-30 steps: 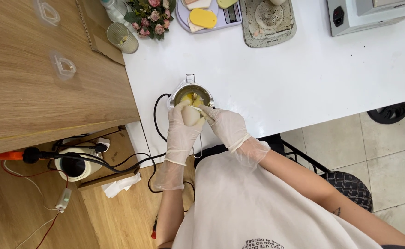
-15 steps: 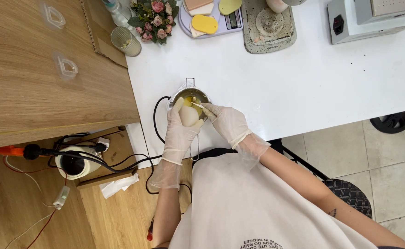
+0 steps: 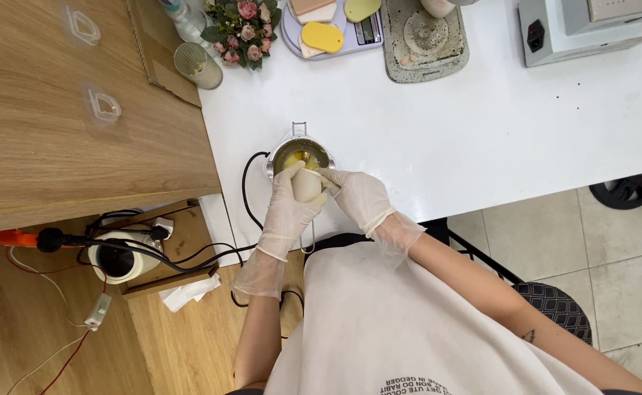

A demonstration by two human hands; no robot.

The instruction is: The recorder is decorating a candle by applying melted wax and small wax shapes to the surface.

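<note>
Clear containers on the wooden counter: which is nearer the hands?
The lower clear container; the other sits farther up the wooden counter, near the frame's top edge.

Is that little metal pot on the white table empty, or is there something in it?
Not empty. The metal pot holds something yellow; both gloved hands hold a pale rounded lump over it.

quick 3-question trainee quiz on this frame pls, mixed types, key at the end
1. True or false: both hands wear gloves.
2. What does the left hand hold over the metal pot? A) pale rounded lump B) glass cup C) yellow sponge
3. Fill in: the pot holds a ____ liquid.

Key: 1 true; the right hand is gloved too. 2 A. 3 yellow.
</note>
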